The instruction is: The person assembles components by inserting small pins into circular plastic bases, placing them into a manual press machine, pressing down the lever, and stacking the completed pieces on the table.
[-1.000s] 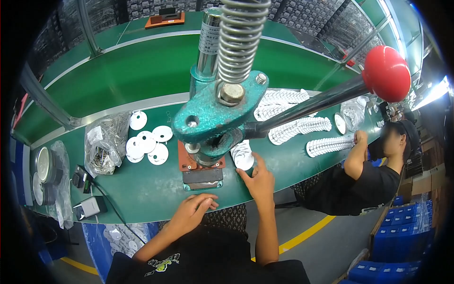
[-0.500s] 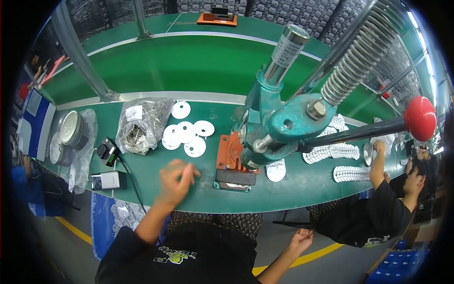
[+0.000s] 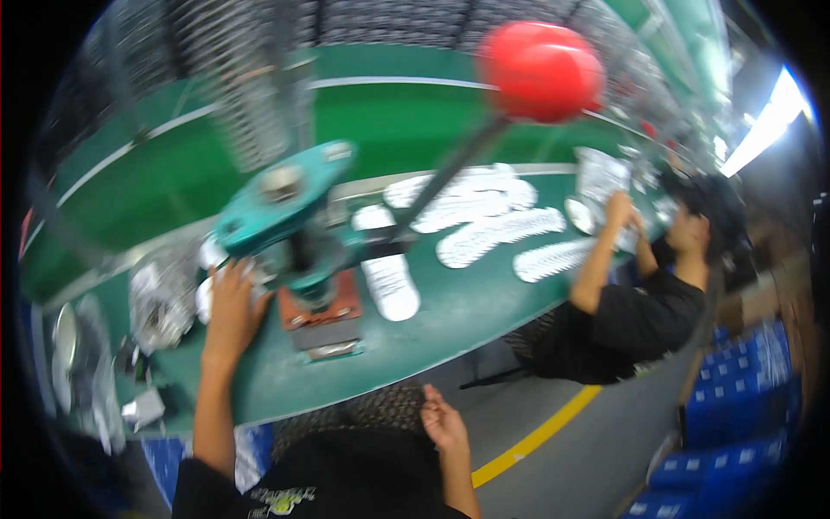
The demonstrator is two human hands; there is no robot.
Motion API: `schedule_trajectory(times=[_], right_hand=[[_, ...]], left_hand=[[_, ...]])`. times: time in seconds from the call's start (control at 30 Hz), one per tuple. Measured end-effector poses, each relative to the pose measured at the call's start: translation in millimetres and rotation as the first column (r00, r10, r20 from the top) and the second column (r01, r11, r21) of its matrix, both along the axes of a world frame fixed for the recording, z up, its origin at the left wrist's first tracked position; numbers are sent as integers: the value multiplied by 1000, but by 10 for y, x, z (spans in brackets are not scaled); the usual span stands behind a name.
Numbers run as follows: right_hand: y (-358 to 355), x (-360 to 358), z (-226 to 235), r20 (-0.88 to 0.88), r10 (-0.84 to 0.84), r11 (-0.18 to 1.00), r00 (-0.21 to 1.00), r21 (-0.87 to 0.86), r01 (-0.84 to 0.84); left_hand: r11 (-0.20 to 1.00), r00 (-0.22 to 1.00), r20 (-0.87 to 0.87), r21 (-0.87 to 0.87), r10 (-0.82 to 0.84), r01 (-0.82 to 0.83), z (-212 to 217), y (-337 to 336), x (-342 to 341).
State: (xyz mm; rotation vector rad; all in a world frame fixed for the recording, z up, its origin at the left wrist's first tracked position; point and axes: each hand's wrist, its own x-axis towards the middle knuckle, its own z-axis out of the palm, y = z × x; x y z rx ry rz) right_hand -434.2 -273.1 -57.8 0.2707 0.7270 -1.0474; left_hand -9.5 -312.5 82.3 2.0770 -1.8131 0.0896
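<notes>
My left hand (image 3: 232, 298) reaches over the bench with fingers spread, on or just above several white discs (image 3: 204, 301) left of the hand press; the fingers hide part of them. My right hand (image 3: 443, 421) hangs over my lap in front of the bench edge, fingers loosely bent and apart, nothing visible in it. The teal hand press (image 3: 290, 195) has a lever with a red ball knob (image 3: 542, 71) and an orange-red block (image 3: 327, 303) under its ram. The picture is smeared by motion.
White discs (image 3: 393, 290) lie overlapped in a row right of the press, with more rows (image 3: 501, 235) beyond. A clear bag of small metal parts (image 3: 162, 298) lies at left, near a grey-white box (image 3: 144, 406). A co-worker (image 3: 640, 294) handles things at the right.
My view has swung to the right, so the press and bench appear further left. My left hand has gone forward to the white discs. My right hand stays low by my lap.
</notes>
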Motion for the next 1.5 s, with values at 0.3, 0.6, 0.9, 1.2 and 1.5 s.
schedule_trajectory(times=[0.3, 0.6, 0.9, 1.2, 1.5], right_hand=[[20, 145, 434, -140, 321, 929, 937, -144, -340], [-28, 180, 740, -294, 71, 973, 953, -188, -131], [-248, 58, 1437, -37, 59, 885, 998, -460, -69], [-326, 195, 1502, 221, 211, 803, 952, -594, -40], [-254, 635, 1557, -106, 256, 763, 961, -588, -268]], left_hand=[[999, 993, -116, -40, -13, 8, 114, 9, -48], [995, 1000, -23, -100, -14, 11, -117, -2, 141], [954, 911, -413, -268, 15, -137, 108, 70, -81], [839, 759, -647, -453, -75, -303, 216, 724, -617], [866, 879, -346, -482, -327, 133, 437, 970, -1219]])
